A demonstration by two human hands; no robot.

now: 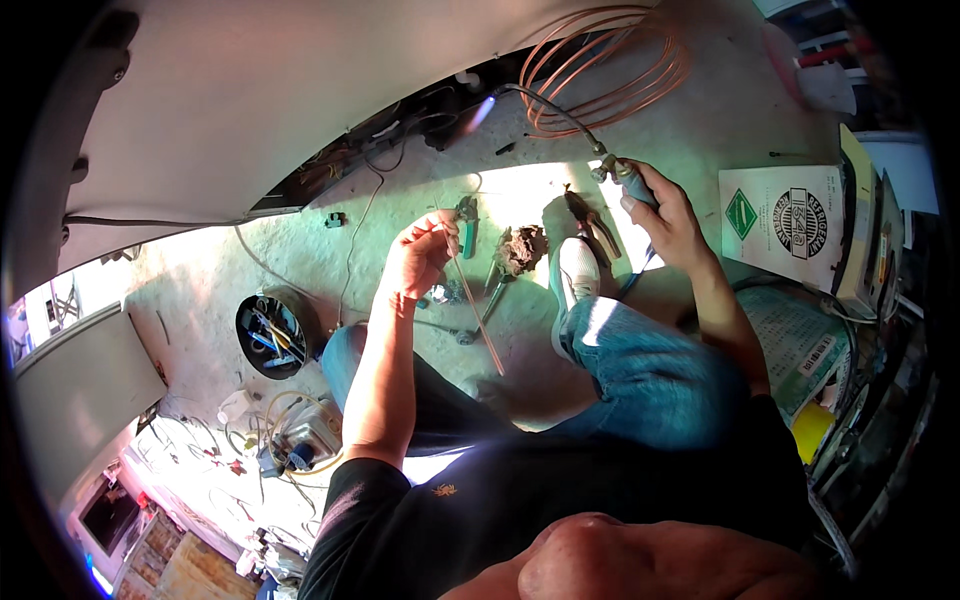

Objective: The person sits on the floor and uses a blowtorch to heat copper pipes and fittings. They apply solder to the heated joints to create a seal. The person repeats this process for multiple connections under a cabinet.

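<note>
- The white shoe (578, 270) on the person's foot is my landmark; it stands on the grey floor (400, 205).
- The right hand (668, 215) is to the right of the shoe and a little beyond it. Its fingers are wrapped around the handle of a torch (606, 166).
- The torch has a bent thin tube, which reaches beyond the shoe and to its left. At its tip is a violet-blue flame (481, 114), near the dark opening (300, 175) under a big pale panel (250, 100); whether it touches something there, I cannot tell.
- The left hand (420, 255) is to the left of the shoe. Its fingertips are pinched together on a thin copper-coloured rod (482, 325), which slants down toward the near left side of the shoe.
- Left of the shoe there are also a brown crumpled lump (522, 252), green-handled pliers (469, 235) and, farther, a round black bucket (308, 320) with tools.
- Far beyond the shoe lies a copper coil (672, 75).
- Well to the right of the shoe is a white box (740, 215).
</note>
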